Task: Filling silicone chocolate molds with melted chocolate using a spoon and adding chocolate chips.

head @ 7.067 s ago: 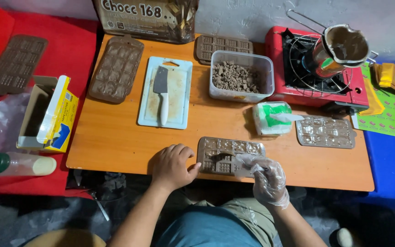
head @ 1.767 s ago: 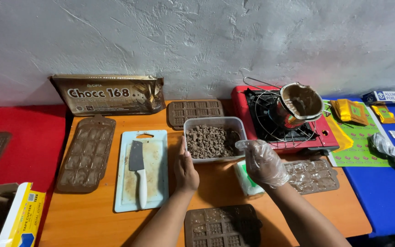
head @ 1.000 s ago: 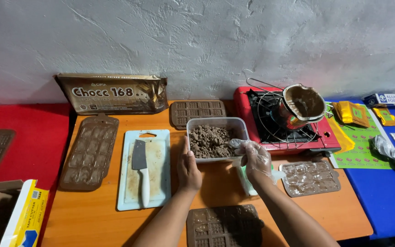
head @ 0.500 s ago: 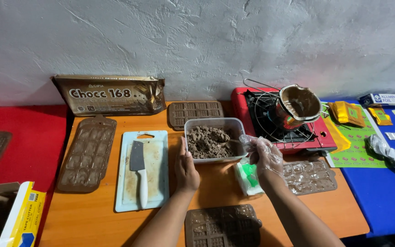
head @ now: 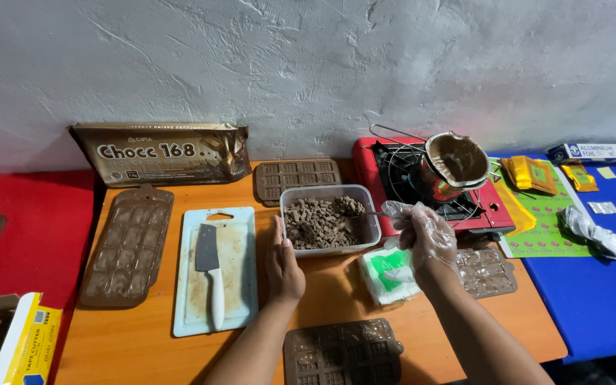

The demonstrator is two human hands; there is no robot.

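Note:
A clear plastic tub [head: 292, 197] of brown chocolate chunks stands in the middle of the orange table. My bare left hand [head: 284, 261] rests flat against the tub's left side, steadying it. Covered by a thin plastic glove, my right hand [head: 425, 232] grips a spoon [head: 366, 212] whose bowl sits loaded with chunks at the tub's right edge. A brown chocolate mould [head: 344, 351] lies at the near edge between my forearms.
A cutting board [head: 237, 299] with a knife [head: 210, 269] lies left of the tub. More moulds [head: 128, 244] lie around, one clear mould [head: 490, 272] at the right. A red stove [head: 372, 158] carries a pot [head: 457, 160] of melted chocolate. A green-white packet [head: 390, 275], a chocolate bag [head: 160, 152], foil box [head: 593, 150].
The view rose from the near mould to the tub. My left hand moved up to the tub's side and my gloved right hand now lifts chunks with a spoon.

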